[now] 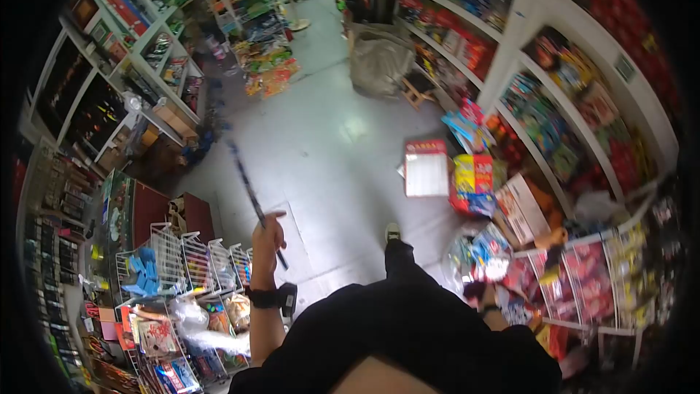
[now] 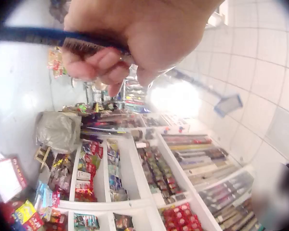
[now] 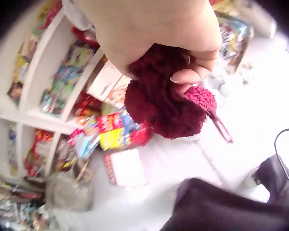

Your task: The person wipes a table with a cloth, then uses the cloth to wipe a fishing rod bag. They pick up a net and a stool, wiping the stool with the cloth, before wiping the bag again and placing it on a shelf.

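My left hand (image 1: 270,233) is raised over the floor and grips a long, thin dark-blue pole (image 1: 248,190). The pole slants up and to the left and blurs towards its far end. In the left wrist view the fingers (image 2: 103,60) curl round the labelled pole (image 2: 33,36), and a blue flat head (image 2: 229,103) shows at its far end near the ceiling tiles. My right hand (image 1: 487,298) hangs low beside the right-hand shelves. It clutches a dark red fluffy cloth (image 3: 166,106) with a loop hanging from it; in the head view the cloth (image 1: 472,290) is only a small dark patch.
White shelves (image 1: 510,51) full of bright packets line the right side. Wire racks (image 1: 197,255) of goods stand at the lower left. A red-and-white box (image 1: 426,168) and snack packs (image 1: 474,179) lie on the grey floor (image 1: 328,153). A grey bag (image 1: 379,62) stands farther off.
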Demonstrator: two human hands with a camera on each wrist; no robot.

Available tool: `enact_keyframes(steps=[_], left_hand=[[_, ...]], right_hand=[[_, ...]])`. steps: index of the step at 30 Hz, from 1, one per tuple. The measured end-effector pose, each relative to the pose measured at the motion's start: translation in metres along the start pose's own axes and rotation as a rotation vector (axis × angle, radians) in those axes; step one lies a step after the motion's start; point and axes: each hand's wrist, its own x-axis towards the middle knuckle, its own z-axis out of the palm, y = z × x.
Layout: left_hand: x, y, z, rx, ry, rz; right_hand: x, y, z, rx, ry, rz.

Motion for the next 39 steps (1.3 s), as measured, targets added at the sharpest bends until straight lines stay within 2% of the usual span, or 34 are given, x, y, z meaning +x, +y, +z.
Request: enact_keyframes(steps=[1,2,3,5,7,9,11,12,13,14,15,16,17,18,20,21,23,24,25,26,27,29,31,33,35,36,39], left_hand=[[0.025,-0.012,-0.01,0.024,0.062,-0.048],[0.045,-0.023,-0.015,0.086,0.107,-0.115],[0.065,-0.029,-0.018,0.147,0.153,-0.184],[0.114,-0.037,-0.021,0.243,0.172,-0.203],[0.155,-0.044,-0.03,0.47,0.149,-0.235],[0.201,-0.029,-0.037,0.598,0.098,-0.26],[0.255,-0.036,-0.052,0.855,0.152,-0.16],[0.279,-0.038,-0.057,0.837,0.165,-0.175],[0.303,-0.026,-0.06,0.892,0.203,-0.206],[0.333,-0.014,-0.063,0.946,0.244,-0.23],[0.366,-0.005,-0.067,0.924,0.267,-0.219],[0.397,0.005,-0.069,0.903,0.284,-0.177],[0.435,0.014,-0.078,0.894,0.283,-0.121],[0.476,0.021,-0.086,0.887,0.282,-0.117],[0.558,0.031,-0.101,0.451,0.288,-0.104],[0.596,0.031,-0.113,0.453,0.265,-0.106],[0.689,0.023,-0.143,0.174,0.169,-0.156],[0.735,0.01,-0.164,0.221,0.183,-0.198],[0.771,0.008,-0.175,0.219,0.162,-0.198],[0.806,0.008,-0.182,0.43,0.237,-0.133],[0.841,0.009,-0.182,0.639,0.312,-0.062],[0.91,0.03,-0.179,0.66,0.303,-0.063],[0.981,0.046,-0.165,0.655,0.271,-0.147],[1.06,0.038,-0.152,0.665,0.262,-0.051],[1.131,0.028,-0.135,0.605,0.154,-0.103],[1.167,0.024,-0.13,0.72,0.101,-0.134],[1.259,0.038,-0.11,0.59,0.065,-0.255]], right_hand=[[-0.007,-0.005,0.008,-0.082,0.062,0.389],[0.01,-0.017,0.018,0.053,0.206,0.803],[0.034,-0.021,0.017,0.088,0.257,0.941],[0.106,-0.028,0.009,0.1,0.284,1.022],[0.206,-0.04,-0.003,0.126,0.308,0.995],[0.327,-0.063,-0.012,0.266,0.365,0.902],[0.472,-0.12,-0.019,0.563,0.451,0.733],[0.539,-0.152,-0.019,0.639,0.467,0.663],[0.616,-0.109,-0.027,0.427,0.426,0.382],[0.702,-0.087,-0.04,0.127,0.335,0.18],[0.761,-0.149,-0.031,-0.276,0.507,0.024],[0.826,-0.154,-0.038,-0.252,0.391,0.13],[0.862,-0.232,-0.019,-0.231,0.384,0.201],[0.904,-0.266,-0.01,-0.262,0.373,0.157],[0.988,-0.284,0.0,-0.232,0.326,0.072],[1.021,-0.279,0.005,-0.163,0.304,0.05],[1.055,-0.244,0.013,-0.245,0.371,0.167],[1.07,-0.207,0.018,-0.187,0.369,0.265],[1.066,-0.236,0.029,-0.342,0.337,0.375],[1.062,-0.243,0.034,-0.307,0.272,0.476],[1.055,-0.26,0.045,-0.329,0.343,0.441],[1.052,-0.214,0.047,-0.351,0.316,0.516],[1.06,-0.196,0.048,-0.325,0.309,0.704],[1.086,-0.18,0.045,-0.287,0.291,0.859],[1.133,-0.167,0.035,-0.267,0.268,0.947],[1.165,-0.162,0.028,-0.263,0.255,0.959],[1.302,-0.158,-0.005,-0.284,0.234,0.825]])
